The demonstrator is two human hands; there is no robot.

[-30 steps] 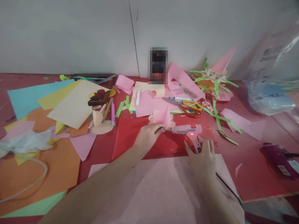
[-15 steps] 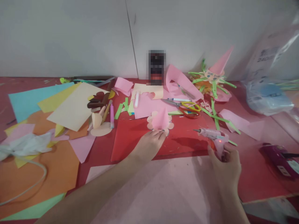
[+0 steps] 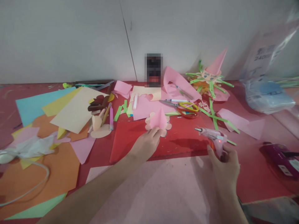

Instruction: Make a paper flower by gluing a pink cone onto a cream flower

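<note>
A small pink paper cone [image 3: 158, 119] stands on a pale, scalloped flower-shaped paper [image 3: 168, 126] over the red board [image 3: 187, 135]. My left hand [image 3: 148, 143] pinches the cone's lower front edge, its fingertips covering part of the base. To the right, my right hand [image 3: 225, 166] grips a pale pink glue gun [image 3: 213, 135] by its handle. The gun's metal nozzle points left, apart from the cone, and a small red light glows on its body.
Scissors [image 3: 187, 109], pens and pink paper scraps lie behind the board. A cone-hatted paper figure [image 3: 213, 73] stands at back right. Coloured sheets [image 3: 72, 109] cover the left. A purple power strip [image 3: 280, 160] and plastic-wrapped package [image 3: 268, 96] are at right.
My left fingers have shifted slightly up and left onto the cone's lower front. My right hand still holds the glue gun in nearly the same place. The view has moved slightly.
</note>
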